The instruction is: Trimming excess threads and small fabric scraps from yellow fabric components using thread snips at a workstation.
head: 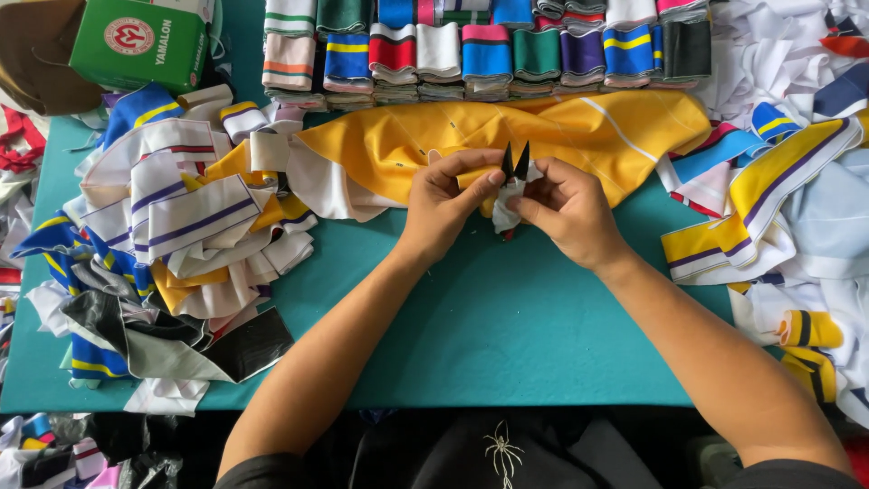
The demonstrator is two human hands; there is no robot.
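Right hand (566, 210) grips thread snips (514, 165), blades apart pointing 12 o'clock, w/ left hand (445, 201) at its 9 pinching yellow fabric (471, 136) edge beside tips.

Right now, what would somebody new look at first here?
Probably the yellow cloth spread mid-table, where the left hand and right hand pinch it around small black snips. Next, the row of folded striped collars along the far edge, and the loose pile at left.
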